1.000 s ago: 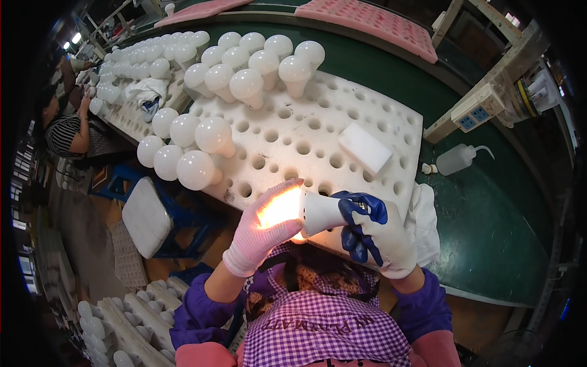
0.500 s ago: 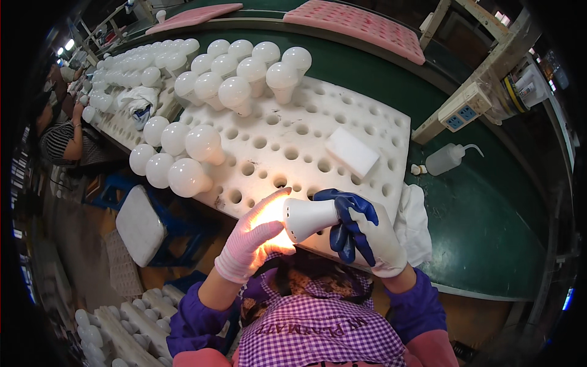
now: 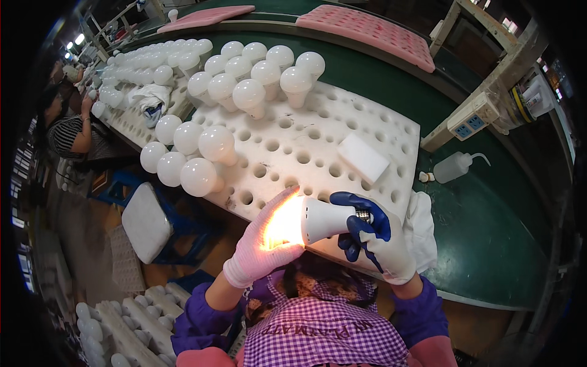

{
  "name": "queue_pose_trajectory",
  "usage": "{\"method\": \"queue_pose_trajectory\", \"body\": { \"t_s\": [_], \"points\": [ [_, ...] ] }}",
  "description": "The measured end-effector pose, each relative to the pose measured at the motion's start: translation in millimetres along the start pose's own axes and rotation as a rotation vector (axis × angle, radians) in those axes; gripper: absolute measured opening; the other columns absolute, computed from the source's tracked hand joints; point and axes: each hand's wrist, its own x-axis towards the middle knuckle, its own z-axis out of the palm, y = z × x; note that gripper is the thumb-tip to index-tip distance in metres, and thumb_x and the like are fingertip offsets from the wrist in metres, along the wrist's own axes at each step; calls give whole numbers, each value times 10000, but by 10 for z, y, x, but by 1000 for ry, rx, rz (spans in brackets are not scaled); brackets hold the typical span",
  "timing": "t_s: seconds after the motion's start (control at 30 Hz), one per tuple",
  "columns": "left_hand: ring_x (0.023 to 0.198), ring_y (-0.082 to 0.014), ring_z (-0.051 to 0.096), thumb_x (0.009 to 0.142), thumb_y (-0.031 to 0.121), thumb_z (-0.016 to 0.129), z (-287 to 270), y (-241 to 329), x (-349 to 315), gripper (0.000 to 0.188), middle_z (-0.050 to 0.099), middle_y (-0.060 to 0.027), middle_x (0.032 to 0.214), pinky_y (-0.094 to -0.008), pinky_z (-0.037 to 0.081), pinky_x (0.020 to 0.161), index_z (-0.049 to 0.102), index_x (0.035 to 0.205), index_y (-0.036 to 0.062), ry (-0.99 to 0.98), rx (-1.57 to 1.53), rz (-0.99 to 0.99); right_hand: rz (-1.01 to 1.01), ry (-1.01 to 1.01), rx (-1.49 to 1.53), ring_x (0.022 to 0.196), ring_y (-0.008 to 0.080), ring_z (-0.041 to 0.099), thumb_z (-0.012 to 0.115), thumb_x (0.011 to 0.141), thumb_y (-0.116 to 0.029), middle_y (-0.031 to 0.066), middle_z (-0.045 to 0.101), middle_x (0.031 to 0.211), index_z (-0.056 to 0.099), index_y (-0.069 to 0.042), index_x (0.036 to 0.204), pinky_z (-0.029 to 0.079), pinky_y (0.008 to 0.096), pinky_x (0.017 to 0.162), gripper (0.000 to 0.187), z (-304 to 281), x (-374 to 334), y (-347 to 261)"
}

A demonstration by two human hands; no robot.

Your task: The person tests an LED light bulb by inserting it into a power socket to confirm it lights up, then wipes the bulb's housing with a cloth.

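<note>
A lit light bulb [image 3: 327, 220] lies sideways between my hands, over the near edge of a white foam tray [image 3: 367, 140]. My left hand [image 3: 254, 254], in a pale pink knit glove, is closed round its brightly glowing dome. The metal screw base points right. Around that base and the end of the white body curl the fingers of my right hand [image 3: 388, 241], in a white glove with blue-coated fingertips. Unlit white bulbs [image 3: 249, 95] stand dome up in the tray's holes, at the back and left. A white foam block [image 3: 362, 159] rests on the tray.
On the green bench [image 3: 483, 244] are a squeeze bottle [image 3: 452, 167] and a white cloth [image 3: 420, 235]. A socket box [image 3: 469, 125] hangs on the post at right. Another bulb tray, a blue stool [image 3: 147, 220] and a co-worker [image 3: 73, 131] are at left.
The bulb's metal base shows now, where my right fingers covered it before. More of the glowing dome is visible in my left hand. The whole view has shifted slightly.
</note>
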Motion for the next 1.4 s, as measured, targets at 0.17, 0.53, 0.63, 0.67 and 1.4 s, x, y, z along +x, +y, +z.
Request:
{"method": "queue_pose_trajectory", "body": {
  "t_s": [0.17, 0.53, 0.63, 0.67, 1.4],
  "points": [
    [1286, -205, 457, 778, 78, 735, -10, 82, 25, 798, 497, -114, 1378, -368, 376, 1090, 357, 1480, 39, 11, -29, -45, -57, -8, -58, 698, 55, 566, 632, 946, -141, 49, 629, 918, 526, 6, 1337, 465, 196, 573, 431, -24, -10, 39],
    [1220, -214, 523, 814, 102, 739, -32, 55, 16, 670, 531, -108, 1331, -364, 442, 1038, 444, 1412, 33, 62, -227, -125, -42, -4, -111, 702, 43, 548, 652, 921, -103, 28, 624, 896, 532, 4, 1333, 465, 193, 606, 443, -2, -13, 24],
    [1196, -248, 538, 821, 180, 729, 15, 77, 32, 686, 527, -130, 1316, -393, 500, 959, 424, 1417, 28, 89, -330, -229, 51, 57, -126, 721, 40, 558, 657, 915, -94, 23, 624, 902, 561, 11, 1294, 472, 188, 623, 405, 26, -21, -12],
    [1187, -277, 544, 821, 233, 723, 35, 96, 45, 715, 525, -148, 1305, -421, 529, 909, 404, 1424, 22, 105, -388, -310, 51, 59, -126, 721, 40, 558, 657, 915, -94, 23, 624, 902, 561, 11, 1294, 472, 188, 623, 405, 31, -21, -14],
    [1013, -238, 626, 872, 118, 588, 245, -9, 134, 596, 575, -175, 1268, -324, 535, 722, 405, 1429, 15, 289, -320, -199, -438, 280, -748, 811, 156, 687, 738, 842, -121, 135, 703, 957, 613, 18, 1229, 541, 262, 712, 430, 242, -106, 259]
  ]
}}
